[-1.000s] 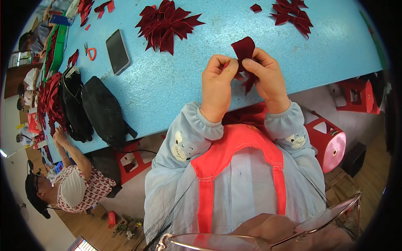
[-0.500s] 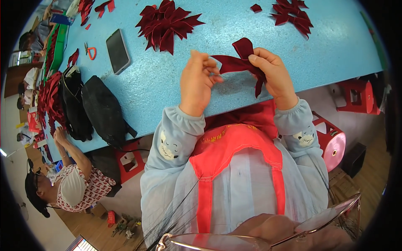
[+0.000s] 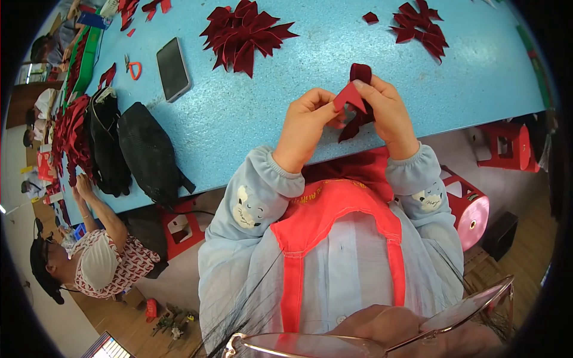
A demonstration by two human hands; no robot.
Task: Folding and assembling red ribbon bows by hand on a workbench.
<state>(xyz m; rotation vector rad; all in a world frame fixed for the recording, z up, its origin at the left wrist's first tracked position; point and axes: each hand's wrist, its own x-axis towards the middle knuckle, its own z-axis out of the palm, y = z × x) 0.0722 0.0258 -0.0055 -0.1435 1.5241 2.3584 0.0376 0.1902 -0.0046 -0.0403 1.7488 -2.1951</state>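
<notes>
Seen from above, a person's left hand (image 3: 305, 122) and right hand (image 3: 387, 113) each pinch a dark red ribbon (image 3: 356, 98) above the near edge of a blue desk (image 3: 250, 128). The ribbon looks part folded, a loop on top, tails hanging loose. Two piles of finished ribbon bows (image 3: 246, 36) lie far on the desk, so much seems done. The fingertips hide the fold itself. A phone (image 3: 173, 68) lies far left.

Two hands, the left hand (image 3: 307, 122) and right hand (image 3: 388, 113), share one dark red ribbon piece (image 3: 356, 98) above the blue table (image 3: 250, 119). At twelve o'clock lie two ribbon piles (image 3: 245, 33) (image 3: 421, 27); at ten o'clock, one phone (image 3: 173, 68), one pair of orange-handled scissors (image 3: 134, 67) and two black bags (image 3: 149, 155) (image 3: 106, 143).
</notes>
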